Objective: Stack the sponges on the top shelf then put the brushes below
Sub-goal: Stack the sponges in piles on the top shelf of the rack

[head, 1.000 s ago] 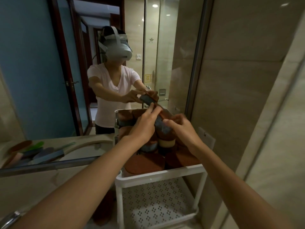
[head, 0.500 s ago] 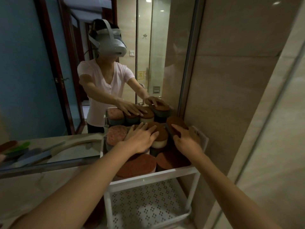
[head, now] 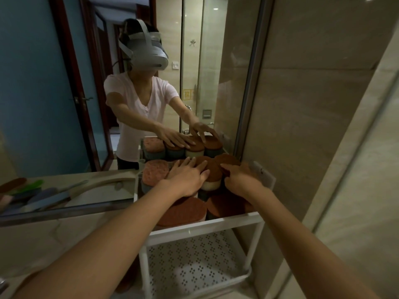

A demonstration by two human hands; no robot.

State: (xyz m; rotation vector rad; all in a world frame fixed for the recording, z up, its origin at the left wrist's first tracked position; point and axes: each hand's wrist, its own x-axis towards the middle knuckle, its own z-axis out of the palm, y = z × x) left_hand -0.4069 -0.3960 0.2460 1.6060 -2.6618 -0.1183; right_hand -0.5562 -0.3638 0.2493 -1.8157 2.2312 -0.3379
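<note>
Several round sponges with brown scouring tops fill the top shelf (head: pixel 205 226) of a white rack. A pink-topped sponge (head: pixel 154 172) stands at the back left, a wide brown one (head: pixel 183 211) at the front. My left hand (head: pixel 187 176) lies flat, fingers spread, on a stack in the middle. My right hand (head: pixel 239 178) rests palm down on the sponges at the back right. Neither hand grips anything. The brushes show only as a mirror reflection (head: pixel 32 194) at the far left.
The perforated lower shelf (head: pixel 194 262) holds nothing. A mirror (head: pixel 64 83) behind the rack reflects the person and the sponges. A tiled wall (head: pixel 302 126) stands close on the right. A stone counter (head: pixel 54 234) runs along the left.
A second ago both hands held a dark sponge above the rack. It has been set down, and both hands now press flat on the sponge stacks.
</note>
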